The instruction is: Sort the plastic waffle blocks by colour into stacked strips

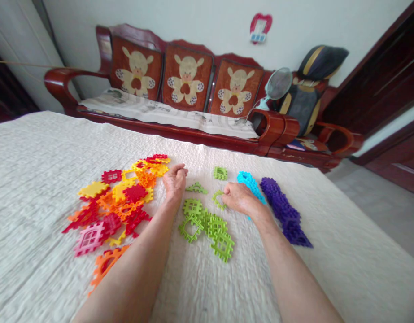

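Note:
Flat plastic interlocking tiles lie sorted by colour on a cream quilted bedcover. My left hand rests with curled fingers between the red, orange and yellow pile and the green tiles; it seems to hold nothing. A green triangle tile lies just right of it. My right hand pinches a small green tile by its edge. Behind that hand lies a row of cyan tiles, and beside it a row of purple tiles.
A lone green square tile lies farther back. Behind the bed stands a dark red wooden sofa with three bear-print cushions. A small fan and a bag sit at its right end. A dark door is at right.

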Action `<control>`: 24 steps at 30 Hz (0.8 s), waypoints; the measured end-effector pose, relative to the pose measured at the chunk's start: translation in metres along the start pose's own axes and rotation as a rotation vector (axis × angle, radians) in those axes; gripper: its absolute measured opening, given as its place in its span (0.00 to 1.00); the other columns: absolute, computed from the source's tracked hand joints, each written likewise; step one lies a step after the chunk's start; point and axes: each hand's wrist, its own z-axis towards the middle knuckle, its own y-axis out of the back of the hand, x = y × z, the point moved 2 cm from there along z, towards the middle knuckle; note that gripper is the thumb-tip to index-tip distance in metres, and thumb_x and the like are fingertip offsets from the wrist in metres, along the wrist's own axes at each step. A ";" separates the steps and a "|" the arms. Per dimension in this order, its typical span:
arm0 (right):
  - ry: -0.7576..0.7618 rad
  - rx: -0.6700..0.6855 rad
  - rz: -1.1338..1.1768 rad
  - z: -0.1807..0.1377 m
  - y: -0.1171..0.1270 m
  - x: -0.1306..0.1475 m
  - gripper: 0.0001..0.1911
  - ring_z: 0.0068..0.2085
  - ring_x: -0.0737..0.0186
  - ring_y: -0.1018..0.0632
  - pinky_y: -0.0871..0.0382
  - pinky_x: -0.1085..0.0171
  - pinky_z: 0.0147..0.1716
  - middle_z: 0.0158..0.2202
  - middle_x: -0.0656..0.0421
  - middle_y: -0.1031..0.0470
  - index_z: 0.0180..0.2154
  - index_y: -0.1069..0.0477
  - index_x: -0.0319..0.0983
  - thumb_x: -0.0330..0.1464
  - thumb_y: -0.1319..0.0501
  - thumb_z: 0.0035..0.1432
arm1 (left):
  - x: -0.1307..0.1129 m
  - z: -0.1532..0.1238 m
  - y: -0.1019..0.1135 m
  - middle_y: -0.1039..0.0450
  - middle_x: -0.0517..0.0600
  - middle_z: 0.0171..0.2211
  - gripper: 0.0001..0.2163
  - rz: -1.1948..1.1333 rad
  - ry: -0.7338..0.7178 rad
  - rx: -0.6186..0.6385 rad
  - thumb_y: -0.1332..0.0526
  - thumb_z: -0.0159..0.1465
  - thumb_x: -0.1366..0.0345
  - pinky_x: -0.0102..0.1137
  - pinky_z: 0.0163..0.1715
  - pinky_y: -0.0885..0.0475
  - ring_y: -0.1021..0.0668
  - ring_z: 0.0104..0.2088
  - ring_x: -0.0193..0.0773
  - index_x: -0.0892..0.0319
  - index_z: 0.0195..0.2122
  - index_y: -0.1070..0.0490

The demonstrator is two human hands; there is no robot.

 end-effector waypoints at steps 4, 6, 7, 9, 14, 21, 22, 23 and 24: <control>-0.062 -0.043 -0.033 0.008 -0.007 -0.006 0.10 0.27 0.63 0.27 0.44 0.66 0.26 0.25 0.56 0.23 0.26 0.23 0.39 0.32 0.43 0.52 | 0.000 0.000 -0.001 0.22 0.50 0.28 0.15 -0.013 0.019 -0.006 0.46 0.52 0.65 0.32 0.35 0.26 0.21 0.29 0.38 0.60 0.37 0.24; -0.071 -0.041 -0.037 0.010 -0.008 -0.008 0.11 0.28 0.63 0.26 0.43 0.66 0.27 0.26 0.55 0.23 0.27 0.23 0.38 0.34 0.44 0.54 | 0.000 0.000 -0.001 0.22 0.50 0.28 0.15 -0.011 0.019 -0.008 0.46 0.52 0.65 0.32 0.35 0.26 0.21 0.29 0.38 0.60 0.37 0.24; -0.075 -0.035 -0.040 0.009 -0.008 -0.009 0.12 0.29 0.62 0.26 0.42 0.66 0.28 0.26 0.55 0.23 0.27 0.24 0.38 0.34 0.44 0.54 | 0.000 0.000 -0.001 0.22 0.50 0.27 0.15 -0.012 0.020 -0.009 0.46 0.52 0.65 0.32 0.35 0.26 0.21 0.29 0.38 0.60 0.37 0.24; -0.070 -0.027 -0.036 0.007 -0.003 -0.010 0.11 0.31 0.61 0.25 0.41 0.66 0.29 0.28 0.55 0.22 0.28 0.24 0.38 0.33 0.44 0.54 | -0.001 0.000 -0.001 0.22 0.50 0.28 0.15 -0.017 0.026 -0.007 0.46 0.52 0.65 0.32 0.35 0.26 0.21 0.29 0.38 0.60 0.37 0.24; 0.103 0.005 0.056 -0.002 0.011 -0.011 0.14 0.40 0.60 0.25 0.36 0.66 0.39 0.41 0.55 0.23 0.42 0.27 0.38 0.27 0.41 0.51 | -0.002 -0.001 -0.001 0.22 0.50 0.28 0.15 -0.017 0.036 -0.008 0.46 0.52 0.65 0.32 0.35 0.26 0.21 0.30 0.37 0.60 0.37 0.24; 0.292 0.080 0.087 -0.002 0.000 -0.005 0.27 0.54 0.56 0.30 0.39 0.63 0.53 0.53 0.51 0.31 0.52 0.33 0.36 0.23 0.41 0.47 | 0.001 -0.001 -0.001 0.22 0.50 0.28 0.16 -0.013 0.022 0.004 0.46 0.52 0.63 0.31 0.35 0.27 0.21 0.31 0.37 0.60 0.38 0.24; 0.297 0.080 0.086 -0.001 -0.002 -0.005 0.26 0.54 0.56 0.30 0.39 0.62 0.53 0.53 0.51 0.31 0.51 0.33 0.36 0.23 0.42 0.47 | 0.001 -0.001 -0.001 0.22 0.50 0.28 0.16 -0.009 0.021 0.009 0.46 0.53 0.63 0.31 0.35 0.27 0.21 0.31 0.37 0.60 0.38 0.24; 0.298 0.078 0.084 -0.001 -0.003 -0.004 0.26 0.54 0.56 0.30 0.38 0.62 0.53 0.52 0.51 0.31 0.51 0.32 0.36 0.23 0.42 0.47 | 0.002 -0.001 -0.001 0.22 0.49 0.28 0.16 -0.006 0.021 0.011 0.46 0.53 0.63 0.31 0.35 0.27 0.21 0.31 0.37 0.60 0.39 0.24; 0.299 0.075 0.081 -0.001 -0.003 -0.003 0.25 0.54 0.56 0.30 0.38 0.62 0.53 0.52 0.51 0.31 0.50 0.32 0.36 0.23 0.42 0.47 | 0.001 -0.001 -0.001 0.22 0.49 0.28 0.16 -0.001 0.020 0.013 0.46 0.53 0.63 0.31 0.35 0.27 0.21 0.30 0.37 0.60 0.39 0.24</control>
